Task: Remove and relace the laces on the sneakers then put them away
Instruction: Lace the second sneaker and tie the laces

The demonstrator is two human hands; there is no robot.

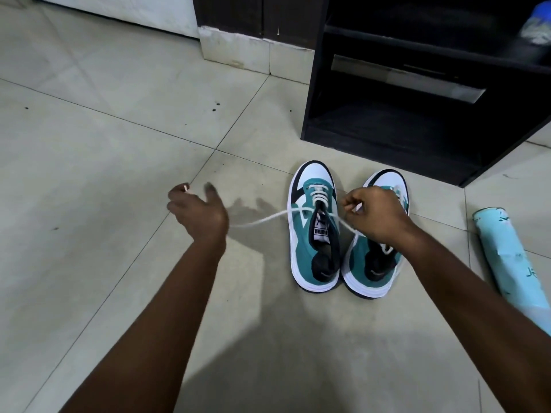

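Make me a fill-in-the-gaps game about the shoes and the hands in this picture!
1. The two sneakers stand on the tiled ____.
2. Each hand pinches one end of a white ____.
3. The right hand is above the ____ sneaker.
4. Beyond the sneakers stands a ____ shelf unit.

Missing words: floor; lace; right; black

The left hand pulls its end out to the side.

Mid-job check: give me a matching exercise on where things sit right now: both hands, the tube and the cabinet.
Things:
1. left hand
2. right hand
3. pale blue tube
4. black cabinet

Places or states:
A. lying on the floor, right of the sneakers
B. pinching a lace tip above the right sneaker
C. standing beyond the sneakers
D. stretched out left, holding a lace tip

Pairs: 1-D, 2-B, 3-A, 4-C
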